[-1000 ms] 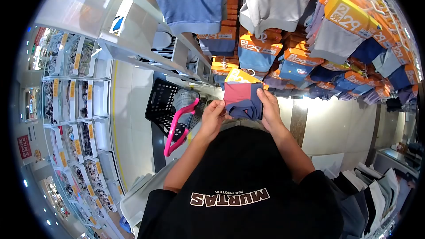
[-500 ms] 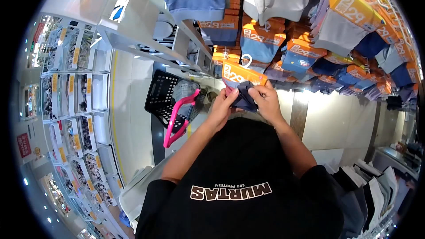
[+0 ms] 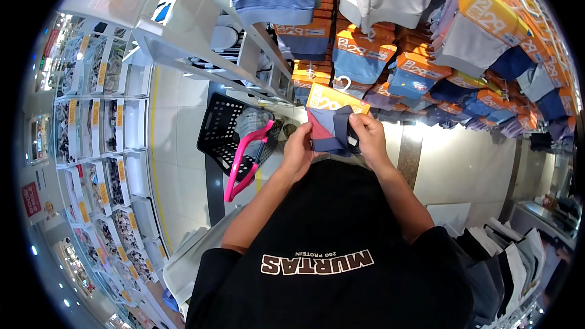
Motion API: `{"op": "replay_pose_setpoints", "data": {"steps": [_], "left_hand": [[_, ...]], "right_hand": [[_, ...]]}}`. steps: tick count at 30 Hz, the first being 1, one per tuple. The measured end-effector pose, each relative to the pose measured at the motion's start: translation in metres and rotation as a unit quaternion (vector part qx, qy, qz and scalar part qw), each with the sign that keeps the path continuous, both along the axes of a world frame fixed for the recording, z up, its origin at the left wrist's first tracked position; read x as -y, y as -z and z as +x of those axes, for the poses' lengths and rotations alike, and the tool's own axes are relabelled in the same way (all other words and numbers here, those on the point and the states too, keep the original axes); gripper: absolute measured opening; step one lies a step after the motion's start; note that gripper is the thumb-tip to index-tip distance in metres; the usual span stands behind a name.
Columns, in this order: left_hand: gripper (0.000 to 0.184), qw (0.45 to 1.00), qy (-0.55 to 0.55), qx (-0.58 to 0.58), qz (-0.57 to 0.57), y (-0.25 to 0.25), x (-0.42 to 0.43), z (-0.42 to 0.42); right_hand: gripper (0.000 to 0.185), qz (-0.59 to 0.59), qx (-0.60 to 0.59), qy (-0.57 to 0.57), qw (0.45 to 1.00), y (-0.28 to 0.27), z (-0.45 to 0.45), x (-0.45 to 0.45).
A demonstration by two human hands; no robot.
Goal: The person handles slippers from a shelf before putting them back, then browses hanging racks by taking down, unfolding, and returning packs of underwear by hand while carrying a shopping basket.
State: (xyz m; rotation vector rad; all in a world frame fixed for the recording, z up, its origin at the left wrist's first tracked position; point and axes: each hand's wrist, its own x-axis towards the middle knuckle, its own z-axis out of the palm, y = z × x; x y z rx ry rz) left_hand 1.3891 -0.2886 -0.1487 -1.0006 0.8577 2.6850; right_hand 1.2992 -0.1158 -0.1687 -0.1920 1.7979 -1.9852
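Note:
In front of my chest I hold an underwear pack (image 3: 331,132) of dark navy, grey-blue and maroon cloth. It hangs from an orange card printed with "29" and topped by a white plastic hook. My left hand (image 3: 298,151) grips the pack's left edge. The fingers of my right hand (image 3: 369,138) pinch the right edge, where a dark fold of cloth shows. Beyond the pack, similar underwear packs (image 3: 364,55) hang on the rack with orange cards.
A black shopping basket (image 3: 211,128) with a pink handle (image 3: 239,158) stands on the floor at left, something greyish inside. White shelves (image 3: 137,128) of small goods line the far left. Folded or hung clothes (image 3: 499,262) are at lower right.
The cloth, bunched between my hands before, is now spread flatter, so its maroon and grey-blue panels show. My right hand has shifted slightly down and my hands are farther apart.

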Motion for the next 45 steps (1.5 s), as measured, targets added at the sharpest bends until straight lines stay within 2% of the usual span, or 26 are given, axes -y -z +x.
{"op": "replay_pose_setpoints", "data": {"steps": [2, 3, 5, 6, 12, 16, 18, 21, 23, 25, 27, 28, 29, 31, 33, 34, 35, 37, 40, 42, 43, 44, 45], "left_hand": [[0.024, 1.000, 0.010, 0.003, -0.016, -0.023, -0.003, -0.006], [0.023, 1.000, 0.015, 0.005, -0.023, -0.028, -0.004, -0.007], [0.024, 0.992, 0.028, -0.018, -0.119, -0.008, -0.006, -0.005], [0.025, 0.985, 0.035, -0.029, -0.167, -0.002, -0.006, -0.005], [0.040, 0.984, 0.026, -0.073, -0.163, 0.014, 0.001, 0.003], [0.033, 0.988, 0.003, -0.023, -0.151, 0.028, 0.013, 0.015], [0.029, 0.989, -0.023, -0.014, -0.146, 0.034, 0.023, 0.020], [0.026, 0.970, -0.055, 0.018, -0.238, 0.012, 0.037, 0.027], [0.023, 0.923, -0.090, -0.009, -0.374, 0.032, 0.063, 0.041], [0.021, 0.865, -0.115, -0.017, -0.488, 0.020, 0.084, 0.053], [0.020, 0.805, -0.141, 0.008, -0.576, 0.018, 0.111, 0.069], [0.019, 0.804, -0.152, 0.028, -0.574, 0.016, 0.124, 0.077], [0.018, 0.776, -0.151, 0.050, -0.610, 0.015, 0.133, 0.086], [0.020, 0.753, -0.133, 0.080, -0.639, 0.027, 0.148, 0.107], [0.022, 0.736, -0.019, 0.116, -0.667, 0.042, 0.153, 0.134], [0.028, 0.763, 0.027, 0.127, -0.633, 0.049, 0.152, 0.147], [0.032, 0.772, 0.092, 0.222, -0.588, 0.054, 0.156, 0.159], [0.033, 0.828, 0.046, 0.186, -0.527, 0.056, 0.151, 0.161], [0.033, 0.830, 0.086, 0.130, -0.536, 0.033, 0.127, 0.150], [0.032, 0.801, 0.161, 0.132, -0.562, 0.041, 0.130, 0.153], [0.032, 0.783, 0.201, 0.132, -0.573, 0.031, 0.127, 0.145], [0.032, 0.830, 0.180, 0.138, -0.510, 0.021, 0.119, 0.141], [0.032, 0.843, 0.172, 0.140, -0.490, 0.024, 0.116, 0.140]], "right_hand": [[0.025, 0.064, -0.121, -0.039, 0.990, -0.015, 0.000, 0.002], [0.025, 0.050, -0.130, -0.047, 0.989, -0.018, -0.001, 0.004], [0.024, 0.023, -0.145, -0.061, 0.987, -0.022, 0.000, 0.007], [0.025, 0.016, -0.129, -0.052, 0.990, -0.020, 0.000, 0.008], [0.035, -0.039, 0.030, -0.021, 0.999, -0.007, -0.005, 0.008], [0.035, -0.003, -0.086, -0.042, 0.995, -0.027, -0.011, 0.015], [0.033, 0.025, -0.103, -0.053, 0.993, -0.033, -0.025, 0.020], [0.022, 0.032, -0.163, -0.056, 0.985, -0.040, -0.050, 0.037], [0.022, 0.006, -0.194, -0.059, 0.979, -0.051, -0.064, 0.051], [0.024, -0.001, -0.247, -0.056, 0.967, -0.053, -0.080, 0.066], [0.024, -0.015, -0.289, -0.054, 0.956, -0.055, -0.096, 0.083], [0.023, 0.019, -0.305, -0.062, 0.950, -0.048, -0.105, 0.091], [0.023, 0.043, -0.309, -0.066, 0.948, -0.042, -0.111, 0.097], [0.024, 0.093, -0.315, -0.078, 0.941, -0.034, -0.118, 0.108], [0.022, 0.099, -0.279, -0.074, 0.952, -0.003, -0.128, 0.117], [0.022, 0.107, -0.244, -0.077, 0.961, -0.004, -0.129, 0.116], [0.022, 0.116, -0.208, -0.079, 0.968, -0.003, -0.128, 0.114], [0.024, 0.132, -0.257, -0.063, 0.955, 0.001, -0.126, 0.114], [0.026, 0.155, -0.266, -0.059, 0.950, 0.008, -0.118, 0.111], [0.028, 0.133, -0.218, -0.069, 0.964, 0.016, -0.113, 0.108], [0.028, 0.125, -0.234, -0.055, 0.963, 0.025, -0.110, 0.106], [0.028, 0.117, -0.251, -0.040, 0.960, 0.035, -0.107, 0.103], [0.028, 0.109, -0.266, -0.025, 0.957, 0.043, -0.103, 0.098]]}}
